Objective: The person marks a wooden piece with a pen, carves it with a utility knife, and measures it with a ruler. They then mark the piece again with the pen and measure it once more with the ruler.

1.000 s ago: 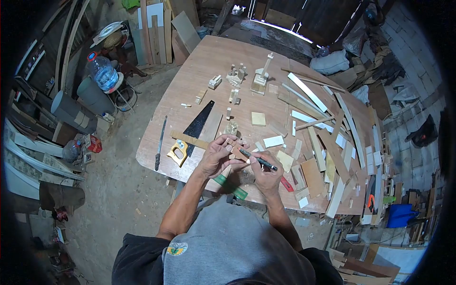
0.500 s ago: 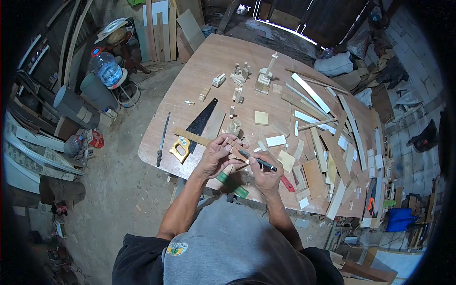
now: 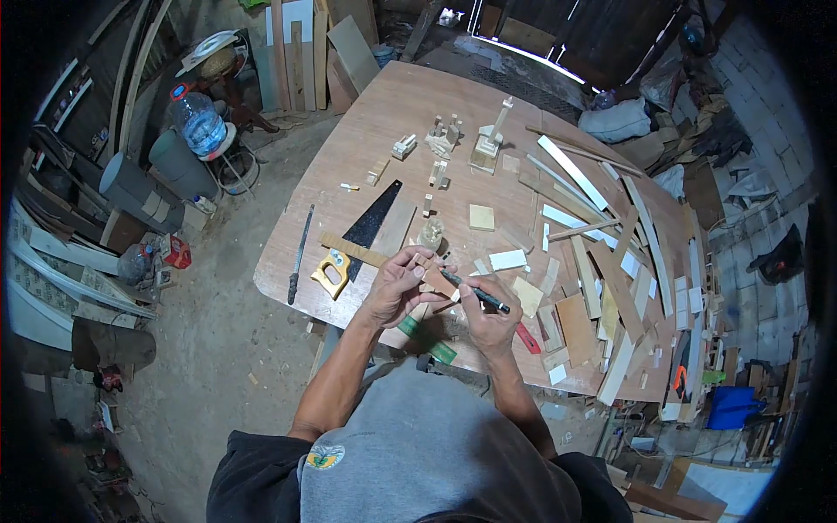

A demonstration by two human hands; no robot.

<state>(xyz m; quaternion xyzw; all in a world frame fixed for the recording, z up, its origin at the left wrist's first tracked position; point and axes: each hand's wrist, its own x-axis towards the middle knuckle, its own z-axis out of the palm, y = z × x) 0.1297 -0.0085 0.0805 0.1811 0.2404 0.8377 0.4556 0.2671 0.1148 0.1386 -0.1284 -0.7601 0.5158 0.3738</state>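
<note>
My left hand [image 3: 394,288] pinches a small brown wooden piece [image 3: 438,281] near the front edge of the table. A dark pen-like tool [image 3: 488,300] is held in my right hand [image 3: 490,315], its front end beside the wooden piece. Just beyond my hands stands a small jar [image 3: 431,234]. Left of them lie a handsaw with a yellow handle [image 3: 331,273] and a strip of wood [image 3: 353,250] across it. A green object [image 3: 427,340] is below my hands, partly hidden, and a red one [image 3: 527,338] lies to the right.
Small wooden assemblies [image 3: 443,135] and a taller tower-like one [image 3: 486,148] stand farther back on the table [image 3: 366,139]. Wood strips and offcuts [image 3: 615,279] cover its right side. A thin dark file-like tool [image 3: 302,253] lies at the left edge.
The front end of the pen-like tool has shifted slightly on the wooden piece, and my right hand has moved a little. The camera view has shifted very slightly.
</note>
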